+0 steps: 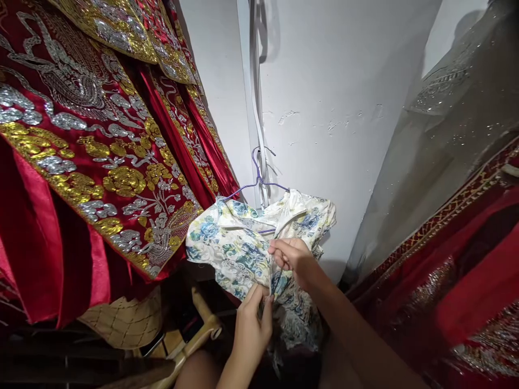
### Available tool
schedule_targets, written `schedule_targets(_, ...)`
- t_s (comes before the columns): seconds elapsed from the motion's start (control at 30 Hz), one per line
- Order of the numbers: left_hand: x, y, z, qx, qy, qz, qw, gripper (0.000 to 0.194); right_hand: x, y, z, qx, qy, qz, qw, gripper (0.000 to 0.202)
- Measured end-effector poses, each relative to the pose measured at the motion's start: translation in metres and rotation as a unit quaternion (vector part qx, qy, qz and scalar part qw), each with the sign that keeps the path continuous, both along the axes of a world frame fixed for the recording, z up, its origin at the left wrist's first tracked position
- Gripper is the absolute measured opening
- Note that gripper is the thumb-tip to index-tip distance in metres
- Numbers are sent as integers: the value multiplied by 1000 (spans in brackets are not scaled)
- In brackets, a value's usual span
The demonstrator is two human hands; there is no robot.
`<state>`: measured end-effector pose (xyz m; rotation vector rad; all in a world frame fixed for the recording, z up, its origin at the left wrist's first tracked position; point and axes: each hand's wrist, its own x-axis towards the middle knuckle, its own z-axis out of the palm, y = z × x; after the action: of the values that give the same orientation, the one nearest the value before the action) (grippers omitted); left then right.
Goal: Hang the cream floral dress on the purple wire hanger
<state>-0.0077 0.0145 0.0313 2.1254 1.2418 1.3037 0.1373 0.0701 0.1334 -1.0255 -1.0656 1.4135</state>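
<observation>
Forearms nearest the camera, reaching up from the bottom edge. Notes run left to right.

Far left: red gown, gold and silver embroidery, hanging at a slant. Below it, a tan quilted piece and a pale jointed frame, partly in shadow.

Centre: floral shirt, front toward the camera, on a purple hanger before a white wall. Hook is at a white strip; cannot tell exactly how it catches.

Left hand: thumb and forefinger nearly together, pinching the front edge low down. Right hand: fingers curled, pinching the same edge higher up, just below the collar.

Far right: clear cover and a second red garment.

Status (judged): hanging done, both shoulders on the hanger. Front edge in work; collar lies open, so the neck looks unfinished. Fastenings too small to make out, so closed length not recorded. Lower part bunched and ragged-looking, apparently not straightened.
</observation>
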Motion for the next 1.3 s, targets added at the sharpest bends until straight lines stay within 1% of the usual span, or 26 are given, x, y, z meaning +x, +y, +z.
schedule_targets(0.17,-12,6,3,5,104,4,995,18,4,22,29,17,7,27,999,24)
schedule_targets(0.3,-8,5,5,6,151,-8,989,17,10,28,57,12,66,24,997,20)
schedule_targets(0.37,-5,4,6,5,166,-9,986,18,11,29,66,5,87,14,996,20)
schedule_targets(0.5,-1,4,9,-12,218,-1,976,20,10,29,72,-1,96,6,995,20)
schedule_targets(0.57,0,5,10,-24,253,2,967,21,11,30,72,0,122,13,993,19)
schedule_targets(0.63,1,5,11,-43,286,-1,957,23,14,31,73,8,155,20,988,17)
schedule_targets(0.7,2,5,11,-65,303,-3,951,25,17,31,75,25,160,19,987,17)
schedule_targets(0.8,1,6,12,-88,284,1,955,23,18,28,75,61,100,1,993,17)
schedule_targets(0.87,1,8,18,-92,237,-6,967,20,17,25,75,84,57,-16,995,19)
schedule_targets(0.93,0,13,34,-73,155,-22,985,17,17,21,75,101,24,-30,994,21)
schedule_targets(0.97,0,17,47,-55,106,-25,992,18,17,20,76,107,12,-34,994,21)
schedule_targets(1.03,1,27,79,-5,14,-17,1000,28,18,17,79,116,-6,-35,993,21)
schedule_targets(1.1,2,39,117,60,-37,11,997,36,18,14,85,122,-19,-31,992,22)
schedule_targets(1.17,5,53,150,98,-33,18,994,40,17,11,90,131,-38,-19,991,23)
schedule_targets(1.2,6,58,162,114,-18,14,993,36,16,9,91,139,-46,-13,989,24)
schedule_targets(1.23,8,63,171,129,0,13,992,30,16,8,93,150,-54,-10,987,24)
schedule_targets(1.3,12,69,180,151,32,13,988,20,16,7,92,178,-73,-20,981,25)
